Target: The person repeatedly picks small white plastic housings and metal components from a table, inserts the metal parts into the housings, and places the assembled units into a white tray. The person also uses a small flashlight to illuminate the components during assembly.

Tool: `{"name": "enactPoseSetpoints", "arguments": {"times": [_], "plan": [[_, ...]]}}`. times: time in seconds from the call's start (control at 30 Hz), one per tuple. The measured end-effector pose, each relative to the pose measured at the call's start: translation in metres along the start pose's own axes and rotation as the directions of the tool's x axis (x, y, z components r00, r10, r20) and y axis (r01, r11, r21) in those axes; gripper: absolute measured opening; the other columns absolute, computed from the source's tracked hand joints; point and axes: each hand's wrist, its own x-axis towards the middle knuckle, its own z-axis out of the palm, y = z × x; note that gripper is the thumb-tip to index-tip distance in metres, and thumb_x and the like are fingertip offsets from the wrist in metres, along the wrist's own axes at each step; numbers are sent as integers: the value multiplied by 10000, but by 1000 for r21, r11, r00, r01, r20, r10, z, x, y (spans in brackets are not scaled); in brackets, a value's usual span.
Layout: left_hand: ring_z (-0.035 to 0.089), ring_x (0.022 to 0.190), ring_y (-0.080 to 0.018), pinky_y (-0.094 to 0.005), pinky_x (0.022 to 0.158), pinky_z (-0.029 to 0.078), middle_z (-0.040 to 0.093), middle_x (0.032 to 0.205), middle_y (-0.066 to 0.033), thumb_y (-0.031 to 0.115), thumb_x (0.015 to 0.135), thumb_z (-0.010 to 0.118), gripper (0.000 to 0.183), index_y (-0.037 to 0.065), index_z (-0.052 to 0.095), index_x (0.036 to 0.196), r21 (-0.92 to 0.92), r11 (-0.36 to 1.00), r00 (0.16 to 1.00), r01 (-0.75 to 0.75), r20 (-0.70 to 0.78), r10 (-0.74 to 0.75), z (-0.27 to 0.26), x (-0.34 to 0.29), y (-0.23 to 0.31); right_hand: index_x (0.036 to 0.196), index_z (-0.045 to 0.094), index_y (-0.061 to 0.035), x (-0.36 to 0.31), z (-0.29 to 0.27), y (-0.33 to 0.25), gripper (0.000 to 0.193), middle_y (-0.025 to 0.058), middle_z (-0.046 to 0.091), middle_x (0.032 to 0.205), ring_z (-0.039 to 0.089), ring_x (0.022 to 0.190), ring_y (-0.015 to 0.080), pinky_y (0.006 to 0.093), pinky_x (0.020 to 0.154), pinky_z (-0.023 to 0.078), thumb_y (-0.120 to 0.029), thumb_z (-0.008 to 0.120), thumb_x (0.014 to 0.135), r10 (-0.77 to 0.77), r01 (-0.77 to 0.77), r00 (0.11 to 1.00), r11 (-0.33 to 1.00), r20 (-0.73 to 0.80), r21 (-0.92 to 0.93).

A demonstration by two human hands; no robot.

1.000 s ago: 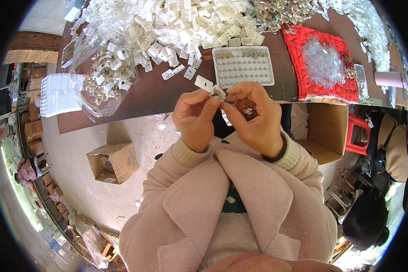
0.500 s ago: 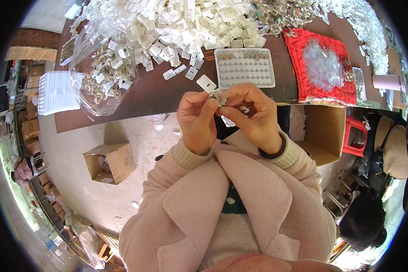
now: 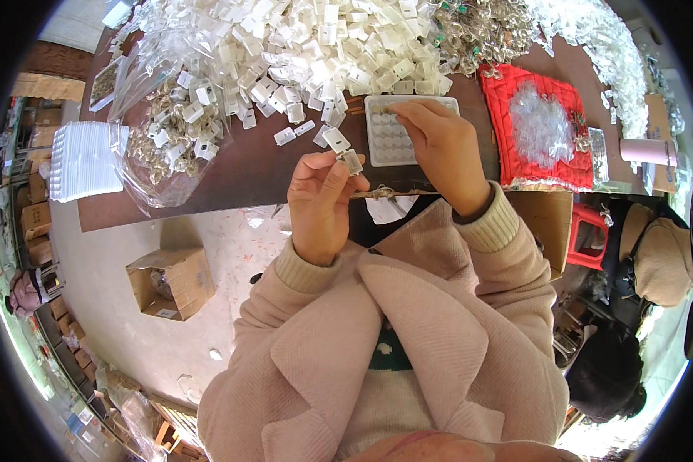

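1. The left hand (image 3: 321,202) pinches a small white clip (image 3: 352,162) at chest height, just above the desk (image 3: 231,173) edge.
2. The right hand (image 3: 439,150) reaches over the white compartment tray (image 3: 385,138), fingertips curled down onto it; whether they hold anything I cannot tell.
3. A white parts heap (image 3: 300,46) lies beyond.

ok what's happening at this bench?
A person sits at a brown table heaped with small white plastic pieces. The left hand holds one small white piece up between its fingertips. The right hand reaches over a white compartment tray, fingertips down on its cells. A clear bag of parts lies to the left, a red mat to the right.
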Motion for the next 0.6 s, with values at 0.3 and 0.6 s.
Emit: {"name": "enactPoseSetpoints", "arguments": {"times": [0.3, 0.6], "plan": [[720, 838, -229, -353, 781, 601, 713, 1108, -196, 61, 986, 617, 138, 77, 630, 1123, -16, 999, 999, 34, 21, -34, -4, 1, 4, 1013, 711, -100, 19, 12, 4, 167, 106, 662, 919, 677, 801, 331, 420, 663, 537, -62, 646, 864, 95, -61, 982, 978, 164, -201], [726, 869, -243, -366, 777, 613, 717, 1052, -145, 14, 982, 607, 153, 43, 613, 1132, -11, 999, 995, -51, 90, 52, 5, -1, 3, 1011, 694, -65, -9, -11, -53, 191, 105, 627, 922, 641, 750, 263, 325, 660, 529, -10, 679, 828, -125, 98, 987, 965, 97, 244]]}}
